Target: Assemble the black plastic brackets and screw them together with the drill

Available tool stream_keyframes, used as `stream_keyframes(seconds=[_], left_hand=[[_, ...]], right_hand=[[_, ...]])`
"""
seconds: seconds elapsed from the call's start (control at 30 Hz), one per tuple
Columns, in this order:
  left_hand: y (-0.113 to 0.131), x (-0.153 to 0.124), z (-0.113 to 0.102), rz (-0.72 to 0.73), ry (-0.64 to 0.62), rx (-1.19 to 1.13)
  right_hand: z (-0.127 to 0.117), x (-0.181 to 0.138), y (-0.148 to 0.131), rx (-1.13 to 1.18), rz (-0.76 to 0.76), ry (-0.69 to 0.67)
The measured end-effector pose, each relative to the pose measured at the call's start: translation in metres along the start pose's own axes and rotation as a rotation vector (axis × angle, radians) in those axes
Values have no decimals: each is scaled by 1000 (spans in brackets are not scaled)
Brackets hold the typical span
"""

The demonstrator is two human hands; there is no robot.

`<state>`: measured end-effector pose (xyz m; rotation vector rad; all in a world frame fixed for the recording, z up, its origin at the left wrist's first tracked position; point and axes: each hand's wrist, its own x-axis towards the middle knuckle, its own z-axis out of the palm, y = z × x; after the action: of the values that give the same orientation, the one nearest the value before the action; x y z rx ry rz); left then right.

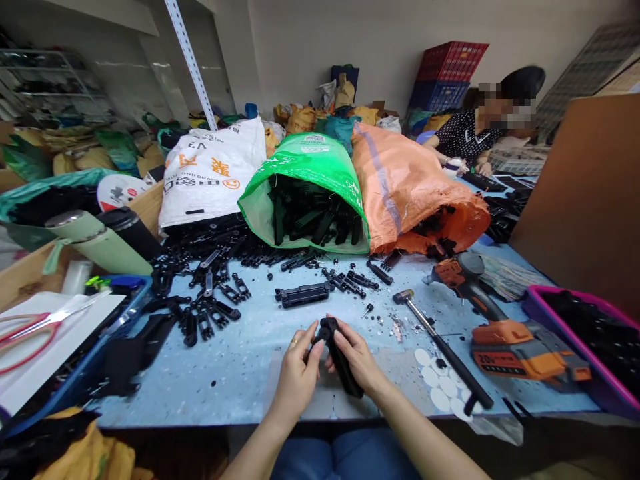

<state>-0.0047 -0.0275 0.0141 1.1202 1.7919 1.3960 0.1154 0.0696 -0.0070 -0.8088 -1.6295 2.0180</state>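
Note:
Between my two hands, just above the near part of the blue table, is a long black plastic bracket (pixel 345 370) with a rounded jointed end. My right hand (pixel 357 353) wraps its fingers around the bracket's side. At the jointed end, my left hand (pixel 301 363) pinches a small black part against it; the fingers partly hide that part. Beyond my hands lies a pair of similar black brackets (pixel 303 293). A small black knob with a metal pin (pixel 367 310) rests to the right of them.
A hammer (pixel 440 343) and an orange cordless drill (pixel 505 333) lie at right, with white discs (pixel 440 400) beside the hammer. Behind stand a green sack (pixel 310 160) and an orange sack (pixel 400 180). Black parts (pixel 210 287) pile up at left. Another person (pixel 465 137) sits far right.

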Motion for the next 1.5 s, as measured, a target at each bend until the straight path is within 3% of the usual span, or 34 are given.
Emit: stream_keyframes(seconds=[0.13,0.37,0.5,0.57,0.67,0.73,0.83,0.9,1.03,1.17,1.23,1.4,1.5], left_hand=[[15,3,0,127,-13,60],[25,10,-5,171,-37,84],[26,17,-14,184,-4,97],[28,20,-18,200,-14,96],[33,22,-18,220,-41,98],[35,21,-14,233,-72,97],[36,18,-10,236,-96,110],[35,16,-9,228,-89,143],[35,13,1,241,-20,171],[36,10,17,247,230,104],[33,9,19,269,286,82],[18,14,5,332,107,98],[2,13,5,214,80,128]], right_hand=[[-11,-4,-7,-13,-89,-36],[-19,-5,-21,-47,-166,-8],[-22,-6,-26,-356,-322,-91],[-22,-5,-27,-345,-297,-52],[-20,-2,-27,-119,-186,51],[-20,0,-28,-57,-164,26],[-25,1,-33,-123,-226,-45],[-31,2,-38,-284,-314,-75],[-33,2,-46,-620,-484,-83],[-11,-1,-38,-486,-523,52],[0,-4,-31,-443,-539,115],[9,-8,-12,-459,-535,110],[1,-5,-7,-526,-419,66]])
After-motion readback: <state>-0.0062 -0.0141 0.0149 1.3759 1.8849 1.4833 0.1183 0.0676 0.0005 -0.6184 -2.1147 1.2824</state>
